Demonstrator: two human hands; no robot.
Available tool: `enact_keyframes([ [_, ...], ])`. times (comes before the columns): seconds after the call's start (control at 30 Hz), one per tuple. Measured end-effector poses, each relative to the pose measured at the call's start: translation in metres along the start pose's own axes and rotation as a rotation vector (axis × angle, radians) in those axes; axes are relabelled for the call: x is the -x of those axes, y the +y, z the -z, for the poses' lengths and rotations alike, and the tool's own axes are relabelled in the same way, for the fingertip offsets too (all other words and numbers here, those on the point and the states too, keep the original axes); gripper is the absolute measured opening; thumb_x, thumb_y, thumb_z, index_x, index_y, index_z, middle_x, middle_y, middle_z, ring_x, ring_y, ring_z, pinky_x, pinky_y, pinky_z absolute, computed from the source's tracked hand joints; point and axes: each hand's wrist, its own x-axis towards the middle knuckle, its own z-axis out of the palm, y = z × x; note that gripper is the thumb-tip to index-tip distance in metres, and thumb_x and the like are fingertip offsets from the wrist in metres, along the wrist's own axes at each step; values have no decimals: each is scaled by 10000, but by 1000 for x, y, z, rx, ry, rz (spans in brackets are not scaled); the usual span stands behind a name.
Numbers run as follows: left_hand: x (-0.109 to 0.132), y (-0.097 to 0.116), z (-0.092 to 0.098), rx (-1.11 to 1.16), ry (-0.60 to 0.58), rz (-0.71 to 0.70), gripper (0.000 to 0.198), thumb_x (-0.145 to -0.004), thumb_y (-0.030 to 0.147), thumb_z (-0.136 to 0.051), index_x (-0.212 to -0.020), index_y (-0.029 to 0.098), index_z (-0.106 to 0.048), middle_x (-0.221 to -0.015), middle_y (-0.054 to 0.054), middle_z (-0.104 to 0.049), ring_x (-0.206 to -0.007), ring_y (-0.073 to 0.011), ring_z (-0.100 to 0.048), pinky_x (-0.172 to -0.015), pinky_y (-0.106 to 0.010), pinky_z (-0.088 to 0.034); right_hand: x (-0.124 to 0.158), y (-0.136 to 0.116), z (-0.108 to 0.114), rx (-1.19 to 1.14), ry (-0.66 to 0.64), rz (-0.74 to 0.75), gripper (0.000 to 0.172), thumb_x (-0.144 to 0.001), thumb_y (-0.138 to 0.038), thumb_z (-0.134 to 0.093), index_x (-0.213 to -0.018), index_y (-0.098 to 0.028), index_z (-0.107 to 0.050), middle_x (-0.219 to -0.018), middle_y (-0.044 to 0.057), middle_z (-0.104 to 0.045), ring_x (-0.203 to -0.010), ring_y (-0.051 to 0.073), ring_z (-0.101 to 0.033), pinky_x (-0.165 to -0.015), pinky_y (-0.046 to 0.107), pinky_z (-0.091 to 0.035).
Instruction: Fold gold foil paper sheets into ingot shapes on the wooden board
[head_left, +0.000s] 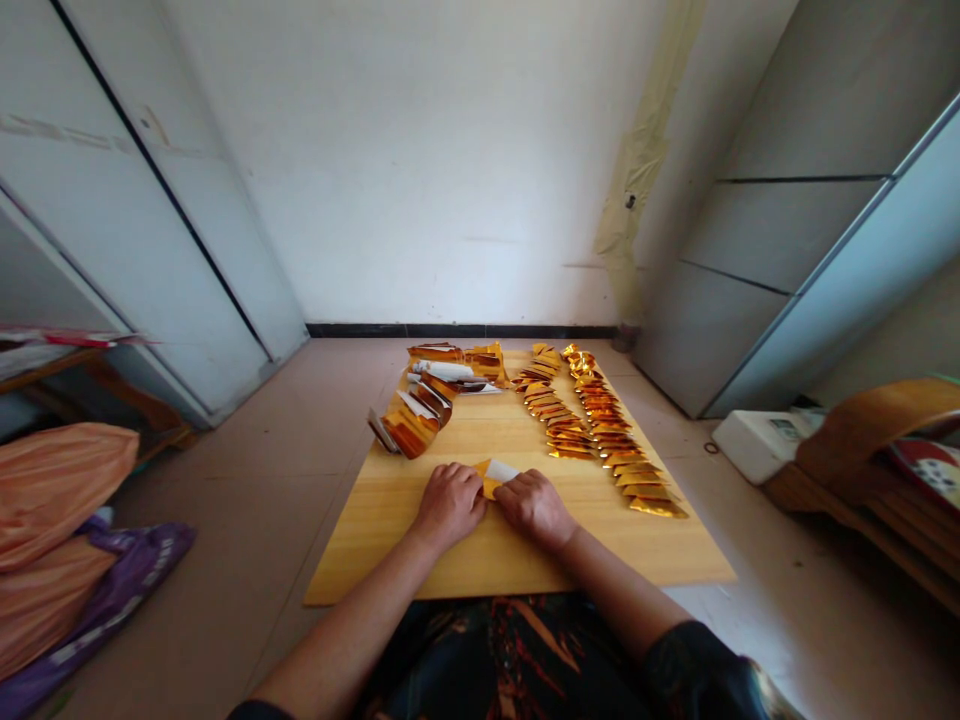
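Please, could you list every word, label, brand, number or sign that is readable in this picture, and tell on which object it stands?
No text can be read.
Purple bag: pale letters, too blurred to read.
White box: a dark patch, too small to make out any marks.
Gold and white paper between the left hand and right hand: no writing visible.

Paper [496, 472] gold and white — tabletop [375, 550] yellow — clothing [525, 655] black, streaked orange, perhaps in a floral pattern.
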Motion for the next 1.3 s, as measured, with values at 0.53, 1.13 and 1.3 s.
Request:
enact_keyframes([
  [0.53, -1, -1, -3, -46, 6, -10, 83, -798, 224, -561, -850, 187, -614, -906, -70, -647, -910, -225, -544, -808, -369, -379, -7, 2, 7, -27, -66, -30, 201, -930, -240, -459, -870, -207, -649, -783, 29, -667, -738, 139, -559, -673, 258, -307],
  [1.13, 0, 0, -16, -182, 108, -50, 153, -868, 186, -513, -761, 190, -621, -819, -45, -644, -820, -194, -544, -739, -345, -374, 1, 16, -2, -250, 71, -55, 123, -810, -306, -640, -885, -214, -673, -888, 41, -644, -848, 173, -532, -736, 278, -333],
  [1.3, 2, -2, -15, -137, 140, -60, 159, -874, 190, -508, -776, 194, -633, -873, -52, -666, -839, -181, -550, -740, -330, -379, 6, 19, -6, -177, 107, -74, 152, -897, -246, -541, -850, -222, -683, -829, 37, -623, -822, 160, -504, -741, 277, -322],
])
